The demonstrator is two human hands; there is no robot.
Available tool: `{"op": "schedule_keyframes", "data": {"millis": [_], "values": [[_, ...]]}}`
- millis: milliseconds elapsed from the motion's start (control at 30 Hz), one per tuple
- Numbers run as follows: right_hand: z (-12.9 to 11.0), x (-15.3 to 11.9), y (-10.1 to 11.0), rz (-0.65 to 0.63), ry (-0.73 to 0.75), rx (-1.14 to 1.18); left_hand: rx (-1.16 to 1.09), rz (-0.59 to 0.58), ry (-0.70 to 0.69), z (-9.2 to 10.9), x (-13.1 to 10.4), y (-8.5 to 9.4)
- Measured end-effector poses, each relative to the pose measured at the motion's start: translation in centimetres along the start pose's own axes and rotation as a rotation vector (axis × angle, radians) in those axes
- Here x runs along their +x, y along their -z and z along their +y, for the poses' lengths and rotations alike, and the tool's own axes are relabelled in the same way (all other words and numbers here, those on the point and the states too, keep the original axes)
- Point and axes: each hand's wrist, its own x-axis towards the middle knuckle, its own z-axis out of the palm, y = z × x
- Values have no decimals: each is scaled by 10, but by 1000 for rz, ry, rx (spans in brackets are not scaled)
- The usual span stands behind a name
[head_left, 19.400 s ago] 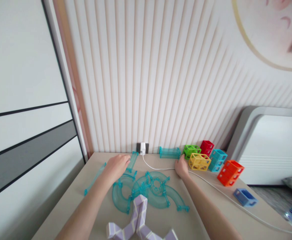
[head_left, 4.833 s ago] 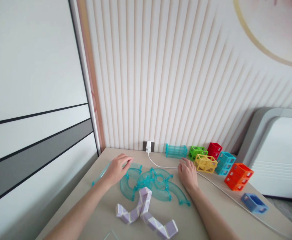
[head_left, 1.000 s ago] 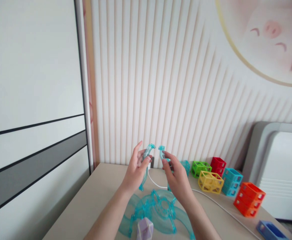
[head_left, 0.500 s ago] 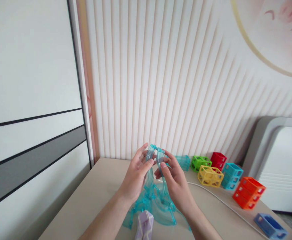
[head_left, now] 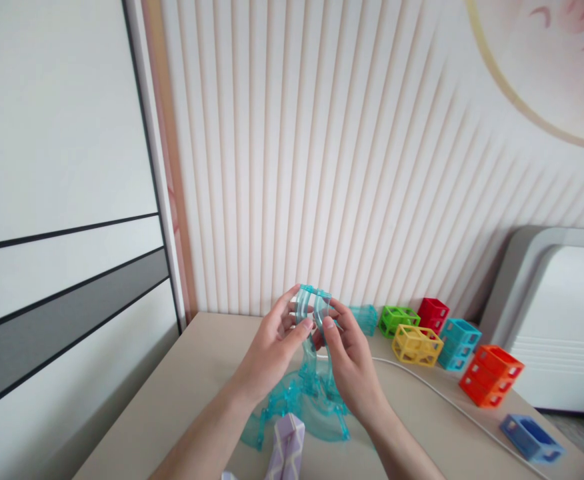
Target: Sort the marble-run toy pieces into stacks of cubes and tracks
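Observation:
Two clear teal curved track pieces [head_left: 304,312] stand upright side by side in front of me, their top ends close together. My left hand [head_left: 277,337] is closed on the left piece, thumb in front and fingers behind. On the right piece [head_left: 323,310], my right hand [head_left: 348,347] has the same kind of pinch. Below my hands, more clear teal track pieces [head_left: 317,423] lie in a loose pile on the table. A folded lavender patterned object [head_left: 288,443] sits at the near edge, in front of the pile.
On the table [head_left: 172,400], to the right, are plastic frame blocks: green [head_left: 398,321], yellow [head_left: 417,345], red [head_left: 433,315], teal [head_left: 459,343], orange [head_left: 492,375] and blue [head_left: 532,439]. A white cable [head_left: 437,387] runs past them. Stacked teal pieces [head_left: 366,319] lie behind my right hand. A ribbed wall [head_left: 272,167] stands behind.
The tops of the two curved track pieces have come together and turned slightly, so more of their curved faces shows. Both hands keep their hold. The view has shifted a little.

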Motion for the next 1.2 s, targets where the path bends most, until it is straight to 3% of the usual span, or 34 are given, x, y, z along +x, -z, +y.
{"op": "schedule_keyframes", "data": {"millis": [300, 467, 600, 700, 833, 1067, 1200], "values": [[-5, 1, 4, -13, 10, -7, -66, 18, 8, 1, 0, -3], [-15, 2, 12, -99, -55, -114, -131, 162, -105, 4, 6, 4], [-20, 3, 17, -259, -197, -84, -209, 303, -186, 7, 8, 7], [-21, 4, 18, -298, -233, -36, -232, 358, -207, 9, 8, 7], [-22, 9, 21, -192, -195, 16, -214, 308, -171, 12, 7, 9], [-26, 17, 34, 111, -91, 23, -124, 262, -137, 16, 7, 20], [-23, 19, 37, 232, -23, 108, -25, 175, -139, 19, 4, 21]]}}
